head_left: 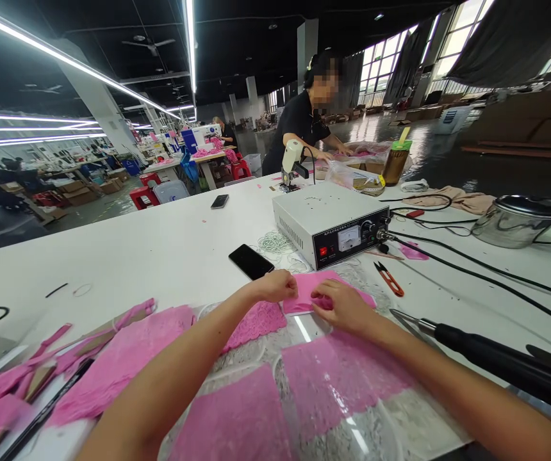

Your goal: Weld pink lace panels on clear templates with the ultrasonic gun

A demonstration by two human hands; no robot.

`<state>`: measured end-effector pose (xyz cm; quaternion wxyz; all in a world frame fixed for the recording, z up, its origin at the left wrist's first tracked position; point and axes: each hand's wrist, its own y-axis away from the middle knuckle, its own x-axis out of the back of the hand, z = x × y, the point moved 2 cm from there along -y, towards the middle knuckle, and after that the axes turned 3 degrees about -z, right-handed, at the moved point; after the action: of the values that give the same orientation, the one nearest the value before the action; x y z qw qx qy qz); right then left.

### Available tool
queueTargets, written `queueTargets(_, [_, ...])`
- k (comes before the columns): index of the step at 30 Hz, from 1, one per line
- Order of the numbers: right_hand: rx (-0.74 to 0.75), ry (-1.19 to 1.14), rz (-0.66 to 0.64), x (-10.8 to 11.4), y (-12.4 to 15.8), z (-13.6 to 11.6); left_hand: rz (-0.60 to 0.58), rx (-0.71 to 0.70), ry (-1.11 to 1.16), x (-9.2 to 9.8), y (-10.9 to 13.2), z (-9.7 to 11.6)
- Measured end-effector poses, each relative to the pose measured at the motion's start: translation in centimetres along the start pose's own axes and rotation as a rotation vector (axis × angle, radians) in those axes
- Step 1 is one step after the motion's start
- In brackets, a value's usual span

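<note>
A pink piece of fabric (pixel 311 282) lies near the front of the grey machine box. My left hand (pixel 279 286) is closed at its left edge, with the fingertips turned down and partly hidden. My right hand (pixel 337 303) pinches the fabric's near edge, where a fold is raised. Just below my left wrist lies a pink lace piece (pixel 259 323). Flat pink panels (pixel 337 378) rest under a clear, shiny sheet nearer to me. Left of my left forearm is a heap of pink fabric (pixel 136 349).
A control box (pixel 337 221) with a dial stands behind my hands. Thread snips (pixel 389 279) and a black-handled pointed tool (pixel 472 339) lie to the right. A phone (pixel 250 261) is beyond my left hand. Across the table a person (pixel 299 121) handles bagged material.
</note>
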<state>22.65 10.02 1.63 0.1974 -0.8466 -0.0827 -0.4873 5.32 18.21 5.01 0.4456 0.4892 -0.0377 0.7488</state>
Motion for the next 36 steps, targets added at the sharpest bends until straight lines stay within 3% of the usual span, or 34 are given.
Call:
queueTargets(11, [-0.018, 0.165, 0.074, 0.4, 0.3, 2.2, -0.070, 0.058, -0.062, 1.3, 1.2, 1.9])
queueTargets(16, [0.013, 0.225, 0.124, 2.0, 3.4, 2.7, -0.054, 0.010, -0.044, 1.3, 3.2, 3.4])
queueTargets(19, [0.074, 0.241, 0.144, 2.8, 6.8, 1.9, -0.053, -0.048, -0.007, -0.3, 5.4, 4.6])
queueTargets(23, [0.197, 0.262, 0.188, 3.1, 11.1, 0.7, -0.061, -0.101, 0.036, -4.2, 8.2, 6.4])
queueTargets(27, [0.319, 0.314, 0.294, 3.2, 13.4, 0.2, -0.049, -0.118, 0.031, -7.3, 9.6, 7.4])
queueTargets(36, [0.271, 0.259, 0.323, 3.7, 15.3, 0.5, -0.005, -0.142, -0.100, -9.2, 10.7, 8.1])
